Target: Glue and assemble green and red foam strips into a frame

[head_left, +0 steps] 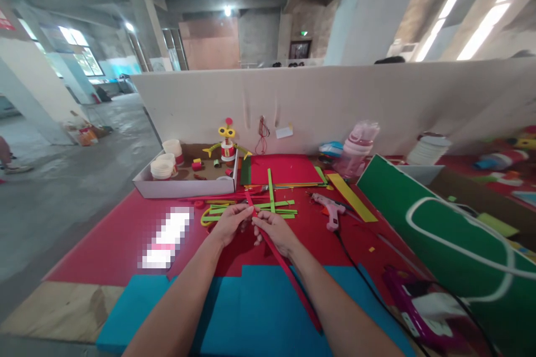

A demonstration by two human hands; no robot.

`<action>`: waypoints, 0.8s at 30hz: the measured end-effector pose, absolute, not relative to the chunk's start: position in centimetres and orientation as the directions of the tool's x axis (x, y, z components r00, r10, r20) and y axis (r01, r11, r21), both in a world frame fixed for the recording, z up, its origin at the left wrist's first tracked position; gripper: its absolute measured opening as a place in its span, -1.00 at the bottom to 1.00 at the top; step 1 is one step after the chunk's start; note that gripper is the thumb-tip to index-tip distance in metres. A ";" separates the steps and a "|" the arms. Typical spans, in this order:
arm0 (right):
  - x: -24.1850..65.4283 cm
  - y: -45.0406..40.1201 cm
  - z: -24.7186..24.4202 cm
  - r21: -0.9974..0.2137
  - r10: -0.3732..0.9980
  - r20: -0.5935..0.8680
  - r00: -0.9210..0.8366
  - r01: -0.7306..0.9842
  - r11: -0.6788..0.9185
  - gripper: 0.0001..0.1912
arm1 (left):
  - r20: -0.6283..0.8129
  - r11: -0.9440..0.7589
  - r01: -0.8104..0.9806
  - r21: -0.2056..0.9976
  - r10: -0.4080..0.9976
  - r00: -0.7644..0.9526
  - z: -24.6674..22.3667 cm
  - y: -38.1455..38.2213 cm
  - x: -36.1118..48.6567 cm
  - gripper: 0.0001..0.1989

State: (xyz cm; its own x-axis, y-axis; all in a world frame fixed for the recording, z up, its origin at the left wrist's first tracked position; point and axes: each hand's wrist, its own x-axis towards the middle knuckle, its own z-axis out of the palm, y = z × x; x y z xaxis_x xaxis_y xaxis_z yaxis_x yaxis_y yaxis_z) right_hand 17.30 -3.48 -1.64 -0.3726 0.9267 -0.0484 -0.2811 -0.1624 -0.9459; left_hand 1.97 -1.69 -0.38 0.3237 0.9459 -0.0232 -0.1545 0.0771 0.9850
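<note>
The left hand point(229, 226) and right hand point(276, 231) nearly meet, fingers curled, both pinching a red strip point(290, 279) between thumb and fingers. The strip slants above the counter point(113, 240), its long end running toward the person beside the right forearm. Green strips point(272, 189) lie crossed just beyond the fingertips. A glue gun point(333, 211) sits to the right, its cord trailing nearer. Blue sheets point(224, 312) cover the near edge; a white panel point(201, 100) bounds the back, a green board point(389, 201) the right. The widest red stretch reaches left to the counter's edge.
</note>
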 end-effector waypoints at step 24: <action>17.3 -3.4 -2.1 -0.957 0.894 -0.058 -0.444 -0.230 -0.176 -0.58 | -0.068 0.141 -0.261 0.955 0.961 0.267 -0.8 -1.6 2.5 -0.66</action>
